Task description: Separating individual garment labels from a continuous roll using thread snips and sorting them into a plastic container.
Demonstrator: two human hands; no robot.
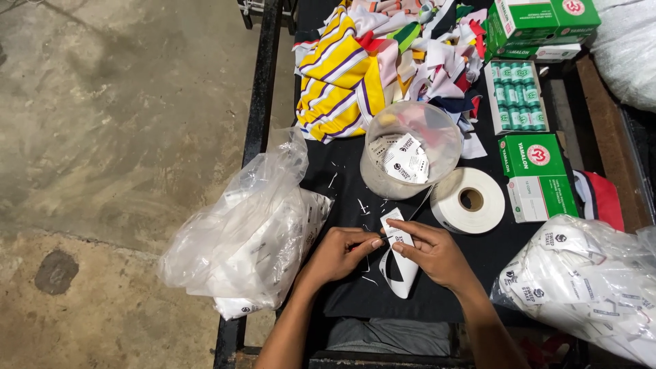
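We saw both hands meeting over the black table [342,171], close to its near edge. The left hand [338,254] had its fingers [374,242] pressed together, pinching the edge of a white tag strip [398,270] printed with dark marks, and the right hand [430,251] pinched the same strip from the other side, its fingertips just beside those of the left. The strip curled down between the two hands toward the near edge. Just beyond the hands stood a clear plastic tub [410,152] holding loose white tags, and touching its right side lay a roll of white tape [469,199]. Small white scraps [362,205] lay scattered on the black surface between the tub and the hands. At the left edge a clear plastic bag [242,225] of white tags bulged over the side of the table, and a second bag of tags [581,280] sat at the near right corner. At the far edge we saw a heap of striped yellow and mixed-colour fabric [355,68], with green boxes [536,174] along the right side and an open box of green thread spools [516,96] beyond them.
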